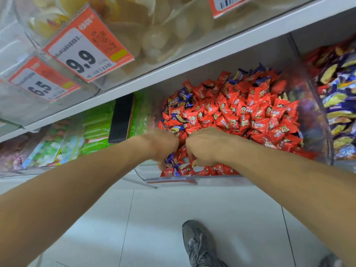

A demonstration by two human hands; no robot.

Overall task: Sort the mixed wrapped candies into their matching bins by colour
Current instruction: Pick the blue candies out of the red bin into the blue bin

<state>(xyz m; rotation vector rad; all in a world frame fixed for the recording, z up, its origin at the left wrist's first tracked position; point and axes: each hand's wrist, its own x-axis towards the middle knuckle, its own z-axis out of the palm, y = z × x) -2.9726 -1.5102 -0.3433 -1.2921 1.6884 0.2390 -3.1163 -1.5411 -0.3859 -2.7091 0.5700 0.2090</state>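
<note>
A clear bin (319, 132) on the lower shelf is heaped with red wrapped candies (250, 112), and several purple wrapped candies (183, 97) are mixed in near its left and back. Both my hands reach into the front of this bin, side by side. My left hand (163, 145) has its fingers curled down around purple candies (170, 158). My right hand (204, 147) has its fingers curled into the red pile, and what they grip is hidden. The bin to the right (342, 105) holds purple and yellow wrapped candies.
Green packets (96, 124) and a black box (121, 118) fill the bin to the left. A white shelf edge (192, 62) hangs above with orange price tags (90, 45). Below lies a tiled floor and my grey shoe (198, 245).
</note>
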